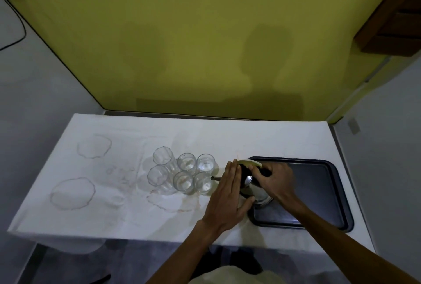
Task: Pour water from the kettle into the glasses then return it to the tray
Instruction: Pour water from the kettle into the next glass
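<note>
A metal kettle (252, 189) with a dark lid and handle is tilted left over the left edge of the black tray (319, 192). Its thin spout (215, 178) points at the nearest of several clear glasses (202, 182) clustered in the middle of the table. My right hand (276, 181) grips the kettle's dark handle from above. My left hand (230, 197) lies flat against the kettle's left side and lid, fingers straight. Whether water is flowing is too small to tell.
The table (136, 215) wears a white cloth with ring-shaped water stains at left and under the glasses. A yellow-green wall rises behind. A wooden shelf (391, 21) hangs at upper right. A cable (20, 30) runs along the left wall.
</note>
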Available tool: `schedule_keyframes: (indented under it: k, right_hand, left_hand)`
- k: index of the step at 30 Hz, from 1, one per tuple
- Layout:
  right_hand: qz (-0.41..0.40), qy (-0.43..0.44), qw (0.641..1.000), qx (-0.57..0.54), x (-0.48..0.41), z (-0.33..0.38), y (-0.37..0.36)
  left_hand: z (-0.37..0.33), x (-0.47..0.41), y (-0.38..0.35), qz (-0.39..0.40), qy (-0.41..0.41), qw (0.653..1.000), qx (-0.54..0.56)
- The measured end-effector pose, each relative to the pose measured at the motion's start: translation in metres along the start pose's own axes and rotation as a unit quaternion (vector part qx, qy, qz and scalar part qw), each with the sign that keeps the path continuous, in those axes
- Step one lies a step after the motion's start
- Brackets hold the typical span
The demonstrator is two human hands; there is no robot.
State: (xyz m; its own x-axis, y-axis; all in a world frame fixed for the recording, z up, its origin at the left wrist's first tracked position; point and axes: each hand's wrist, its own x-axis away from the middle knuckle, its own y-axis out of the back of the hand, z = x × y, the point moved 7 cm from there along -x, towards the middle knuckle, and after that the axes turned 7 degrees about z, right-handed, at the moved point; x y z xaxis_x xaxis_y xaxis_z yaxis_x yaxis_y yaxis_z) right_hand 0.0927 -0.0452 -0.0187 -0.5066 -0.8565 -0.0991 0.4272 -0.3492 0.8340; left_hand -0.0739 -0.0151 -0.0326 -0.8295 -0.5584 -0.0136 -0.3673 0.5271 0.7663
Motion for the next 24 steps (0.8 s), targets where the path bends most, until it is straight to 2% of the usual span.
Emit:
schedule_keyframes:
  k: [12, 18, 24]
  right_hand:
    - [-0.007, -0.059, 0.985, -0.161, 0.021, -0.028, -0.019]
    - [-0.003, -0.079, 0.967, -0.242, 0.023, -0.038, -0.028]
    - [0.004, -0.065, 0.966, -0.249, 0.012, -0.013, -0.020]
  left_hand:
    - [-0.014, -0.002, 0.002, 0.029, -0.022, 0.999, -0.038]
    - [-0.027, -0.003, 0.015, -0.006, -0.049, 0.997, -0.062]
    - [-0.027, -0.003, 0.031, -0.048, -0.031, 0.997, -0.049]
